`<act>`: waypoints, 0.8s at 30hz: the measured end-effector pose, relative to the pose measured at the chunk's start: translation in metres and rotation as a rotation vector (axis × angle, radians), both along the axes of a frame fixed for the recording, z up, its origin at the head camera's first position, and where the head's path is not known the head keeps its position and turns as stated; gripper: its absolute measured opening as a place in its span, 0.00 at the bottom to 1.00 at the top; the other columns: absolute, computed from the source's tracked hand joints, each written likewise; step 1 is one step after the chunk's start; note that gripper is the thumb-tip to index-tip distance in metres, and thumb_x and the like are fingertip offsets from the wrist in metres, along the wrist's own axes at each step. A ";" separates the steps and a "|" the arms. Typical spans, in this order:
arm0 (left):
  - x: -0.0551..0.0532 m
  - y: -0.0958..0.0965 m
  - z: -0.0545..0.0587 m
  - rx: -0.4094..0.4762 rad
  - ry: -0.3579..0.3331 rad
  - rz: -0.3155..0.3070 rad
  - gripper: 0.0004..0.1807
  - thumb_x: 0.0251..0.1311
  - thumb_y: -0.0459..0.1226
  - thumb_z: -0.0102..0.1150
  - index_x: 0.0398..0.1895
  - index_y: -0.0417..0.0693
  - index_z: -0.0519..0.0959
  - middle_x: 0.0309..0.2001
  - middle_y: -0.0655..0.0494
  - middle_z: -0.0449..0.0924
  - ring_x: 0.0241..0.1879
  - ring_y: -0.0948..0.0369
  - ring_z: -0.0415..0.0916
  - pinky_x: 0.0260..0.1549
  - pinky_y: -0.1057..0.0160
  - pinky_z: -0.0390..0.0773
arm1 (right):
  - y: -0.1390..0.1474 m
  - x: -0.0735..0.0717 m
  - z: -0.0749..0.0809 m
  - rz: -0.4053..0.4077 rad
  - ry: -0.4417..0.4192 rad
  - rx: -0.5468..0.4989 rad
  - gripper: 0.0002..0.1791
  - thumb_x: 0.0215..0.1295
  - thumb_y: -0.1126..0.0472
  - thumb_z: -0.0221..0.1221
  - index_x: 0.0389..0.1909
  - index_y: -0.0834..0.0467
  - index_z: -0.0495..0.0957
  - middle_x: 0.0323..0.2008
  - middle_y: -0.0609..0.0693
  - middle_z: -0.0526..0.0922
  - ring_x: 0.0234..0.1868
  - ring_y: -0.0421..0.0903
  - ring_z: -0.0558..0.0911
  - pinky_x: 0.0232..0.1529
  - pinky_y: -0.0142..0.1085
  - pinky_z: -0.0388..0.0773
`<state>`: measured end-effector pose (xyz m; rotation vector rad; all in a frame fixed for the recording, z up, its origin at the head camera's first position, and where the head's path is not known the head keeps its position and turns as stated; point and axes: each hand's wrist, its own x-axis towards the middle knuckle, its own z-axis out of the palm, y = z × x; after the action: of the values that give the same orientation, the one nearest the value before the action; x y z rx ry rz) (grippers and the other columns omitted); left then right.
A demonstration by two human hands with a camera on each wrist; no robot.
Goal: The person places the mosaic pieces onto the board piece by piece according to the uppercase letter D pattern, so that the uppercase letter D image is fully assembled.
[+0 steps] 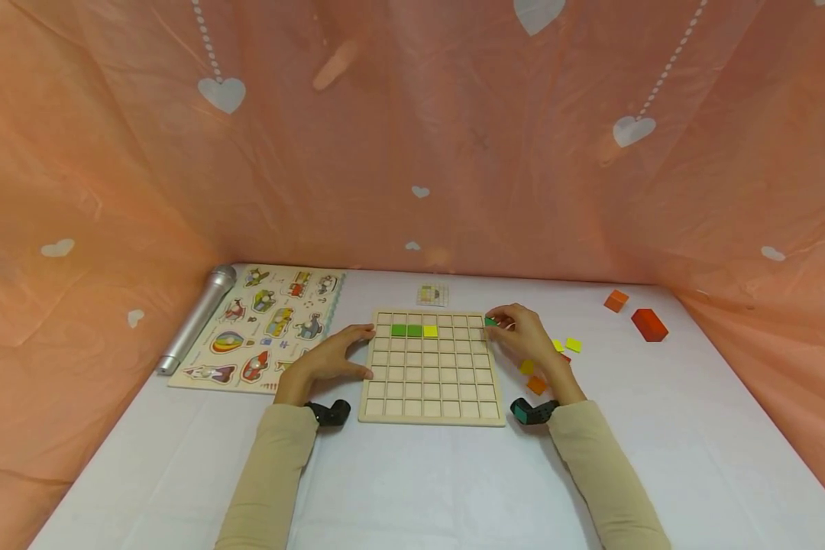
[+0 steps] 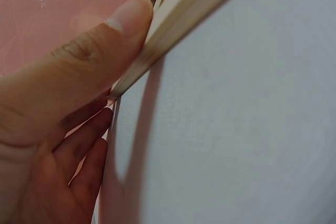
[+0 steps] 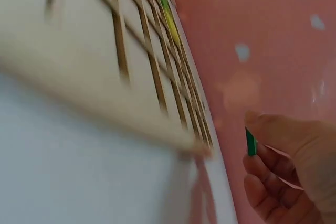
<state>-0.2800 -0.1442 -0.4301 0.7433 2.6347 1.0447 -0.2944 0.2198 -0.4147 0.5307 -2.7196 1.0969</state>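
Note:
A square wooden grid board (image 1: 431,367) lies on the table, with two green tiles (image 1: 407,331) and a yellow tile (image 1: 430,331) side by side in its second row. My left hand (image 1: 330,357) rests at the board's left edge, thumb and fingers spread apart. The left wrist view shows the thumb (image 2: 100,48) against the wooden rim. At the upper right corner of the board, my right hand (image 1: 525,334) pinches a small darker green tile (image 3: 251,142) between thumb and fingers. In the right wrist view this tile is held on edge, beside the board.
Loose yellow tiles (image 1: 574,345) and orange tiles (image 1: 537,384) lie around the right forearm. Farther right are an orange block (image 1: 616,301) and a red block (image 1: 649,325). A picture puzzle board (image 1: 254,336) and silver microphone (image 1: 198,319) lie left. Behind the grid is a small pattern card (image 1: 432,295).

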 end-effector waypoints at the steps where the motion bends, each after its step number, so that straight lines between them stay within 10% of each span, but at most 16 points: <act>1: 0.000 0.000 0.000 0.001 -0.006 0.005 0.44 0.45 0.40 0.72 0.66 0.36 0.63 0.70 0.44 0.54 0.70 0.46 0.48 0.68 0.49 0.50 | -0.006 0.000 0.000 0.009 -0.001 -0.007 0.14 0.57 0.64 0.64 0.44 0.64 0.80 0.38 0.57 0.78 0.36 0.49 0.79 0.38 0.39 0.79; 24: 0.000 0.000 0.002 -0.009 0.003 -0.008 0.44 0.46 0.41 0.72 0.65 0.36 0.63 0.70 0.43 0.54 0.70 0.46 0.48 0.68 0.48 0.51 | -0.060 -0.005 -0.016 0.228 0.008 0.085 0.14 0.54 0.63 0.66 0.41 0.63 0.81 0.28 0.49 0.80 0.27 0.39 0.74 0.30 0.30 0.74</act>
<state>-0.2802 -0.1439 -0.4284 0.7526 2.6352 1.0292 -0.2990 0.1598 -0.4303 0.8751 -2.7604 1.0275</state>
